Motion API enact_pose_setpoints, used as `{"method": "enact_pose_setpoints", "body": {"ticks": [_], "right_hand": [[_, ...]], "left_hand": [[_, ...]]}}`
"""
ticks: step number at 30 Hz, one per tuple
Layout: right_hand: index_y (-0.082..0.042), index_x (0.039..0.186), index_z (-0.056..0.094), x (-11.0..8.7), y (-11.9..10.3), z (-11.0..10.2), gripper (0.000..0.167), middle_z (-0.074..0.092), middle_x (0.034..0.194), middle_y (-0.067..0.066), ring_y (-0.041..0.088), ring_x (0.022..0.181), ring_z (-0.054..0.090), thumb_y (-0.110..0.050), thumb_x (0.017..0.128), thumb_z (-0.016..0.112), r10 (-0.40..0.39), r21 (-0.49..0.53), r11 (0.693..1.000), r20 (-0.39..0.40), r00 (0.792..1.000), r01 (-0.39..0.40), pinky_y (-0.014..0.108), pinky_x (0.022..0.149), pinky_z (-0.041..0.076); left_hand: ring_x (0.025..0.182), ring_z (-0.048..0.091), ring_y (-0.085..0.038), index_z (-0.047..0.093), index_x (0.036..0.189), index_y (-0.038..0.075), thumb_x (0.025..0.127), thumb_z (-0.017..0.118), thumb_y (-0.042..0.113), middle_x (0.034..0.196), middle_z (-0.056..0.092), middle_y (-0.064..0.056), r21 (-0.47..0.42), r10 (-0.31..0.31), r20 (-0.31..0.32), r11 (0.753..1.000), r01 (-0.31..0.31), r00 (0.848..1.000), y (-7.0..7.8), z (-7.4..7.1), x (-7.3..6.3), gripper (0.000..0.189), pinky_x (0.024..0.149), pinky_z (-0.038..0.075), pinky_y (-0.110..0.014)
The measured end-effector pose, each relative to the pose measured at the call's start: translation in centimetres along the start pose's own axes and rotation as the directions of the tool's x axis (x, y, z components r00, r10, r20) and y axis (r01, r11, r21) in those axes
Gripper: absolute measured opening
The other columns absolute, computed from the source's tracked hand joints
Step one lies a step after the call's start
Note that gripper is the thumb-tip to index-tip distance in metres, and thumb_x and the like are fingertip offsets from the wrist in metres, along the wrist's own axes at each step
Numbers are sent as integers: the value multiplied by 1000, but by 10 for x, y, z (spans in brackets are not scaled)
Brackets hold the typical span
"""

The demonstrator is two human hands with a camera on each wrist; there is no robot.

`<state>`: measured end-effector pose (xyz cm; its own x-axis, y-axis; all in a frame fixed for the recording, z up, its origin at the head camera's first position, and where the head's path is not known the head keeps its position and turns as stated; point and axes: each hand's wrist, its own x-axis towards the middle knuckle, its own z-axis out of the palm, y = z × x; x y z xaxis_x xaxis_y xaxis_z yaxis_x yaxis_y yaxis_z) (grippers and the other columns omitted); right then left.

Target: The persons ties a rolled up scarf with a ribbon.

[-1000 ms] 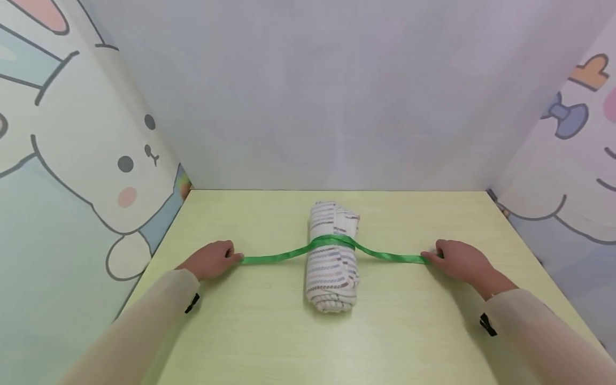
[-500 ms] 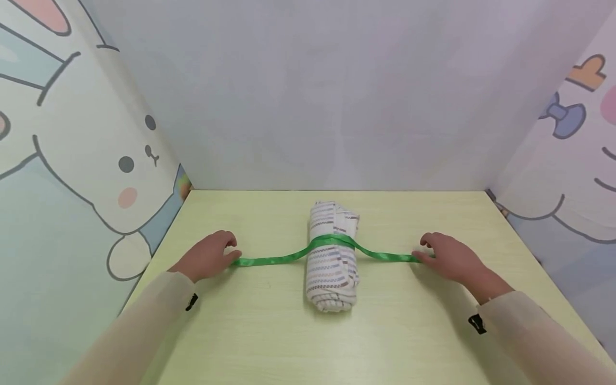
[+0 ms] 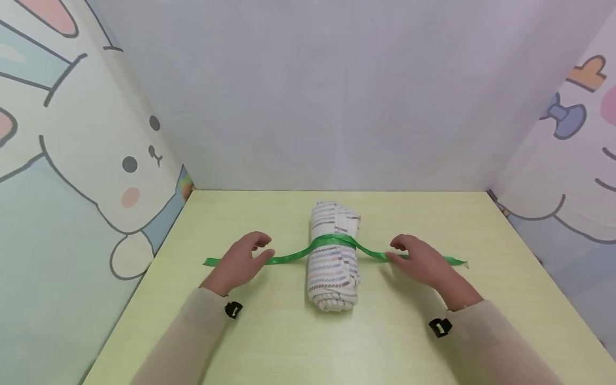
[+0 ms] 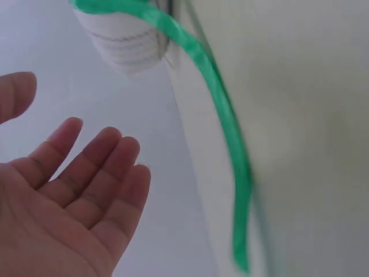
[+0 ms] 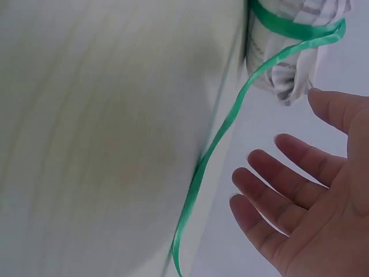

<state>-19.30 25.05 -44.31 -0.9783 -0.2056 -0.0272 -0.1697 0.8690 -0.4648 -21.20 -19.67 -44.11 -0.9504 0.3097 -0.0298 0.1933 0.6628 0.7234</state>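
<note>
A rolled white cloth with coloured stripes [image 3: 332, 275] lies lengthwise on the table, its near end toward me. Around its middle runs a green ribbon [image 3: 332, 240], whose two tails stretch out over the tabletop to either side. My left hand [image 3: 240, 262] hovers over the left tail, fingers apart and holding nothing; the left wrist view shows its bare palm beside the ribbon [image 4: 222, 109]. Over the right tail is my right hand [image 3: 417, 260], also relaxed, and in the right wrist view the ribbon [image 5: 239, 104] runs free of its fingers [image 5: 300, 184].
The pale wooden table [image 3: 332, 347] meets a plain light backdrop [image 3: 337, 96] at its far edge. A cartoon rabbit panel [image 3: 86, 139] stands on the left, another cartoon panel [image 3: 563, 176] on the right. Each sleeve carries a black clip [image 3: 233, 309] near the cuff.
Both hands have let go of the ribbon's ends, opened, and moved inward toward the roll. The ribbon ends now lie on the table outside the hands. The roll stays put.
</note>
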Motion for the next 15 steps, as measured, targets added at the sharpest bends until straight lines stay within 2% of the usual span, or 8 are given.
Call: {"method": "enact_pose_setpoints", "body": {"ticks": [3, 7, 11, 14, 15], "right_hand": [[-5, 127, 63, -1, -9, 14, 43, 66, 123, 12, 35, 115, 61, -40, 102, 65, 2, 94, 996, 3, 1000, -2, 55, 94, 51], [-11, 120, 67, -2, -18, 30, 34, 68, 112, 2, 24, 105, 64, -40, 102, 67, 12, 207, 978, -5, 1000, -11, 46, 88, 54], [-13, 118, 68, -3, -27, 40, 34, 68, 110, 0, 21, 102, 64, -42, 102, 66, 48, 285, 958, 2, 999, -47, 41, 84, 54], [-12, 122, 69, -5, -34, 45, 36, 68, 112, 1, 23, 105, 63, -42, 102, 65, 87, 321, 943, 17, 996, -88, 41, 84, 54], [-12, 123, 69, -5, -36, 46, 37, 69, 113, 1, 24, 106, 63, -42, 103, 64, 98, 337, 936, 21, 995, -100, 42, 84, 54]], "left_hand": [[125, 57, -29, 56, 140, 8, 105, 62, 38, 135, 60, -8, -140, -21, -14, 990, 19, 1000, -1, 16, -3, 47, 105, 46, -51], [123, 59, -26, 57, 140, 8, 105, 60, 39, 130, 63, -5, -288, -57, -55, 957, 39, 997, -4, 36, -7, 47, 105, 46, -50], [119, 62, -28, 59, 137, 4, 107, 59, 35, 127, 65, -10, -476, -115, -92, 877, 57, 989, 1, 55, -6, 43, 103, 48, -48], [116, 64, -31, 58, 134, -1, 109, 56, 27, 125, 66, -17, -584, -136, -71, 809, 69, 988, 9, 67, -6, 39, 100, 51, -44], [116, 65, -32, 57, 134, -3, 109, 55, 25, 125, 66, -19, -604, -134, -58, 793, 72, 989, 11, 71, -7, 38, 100, 52, -43]]}}
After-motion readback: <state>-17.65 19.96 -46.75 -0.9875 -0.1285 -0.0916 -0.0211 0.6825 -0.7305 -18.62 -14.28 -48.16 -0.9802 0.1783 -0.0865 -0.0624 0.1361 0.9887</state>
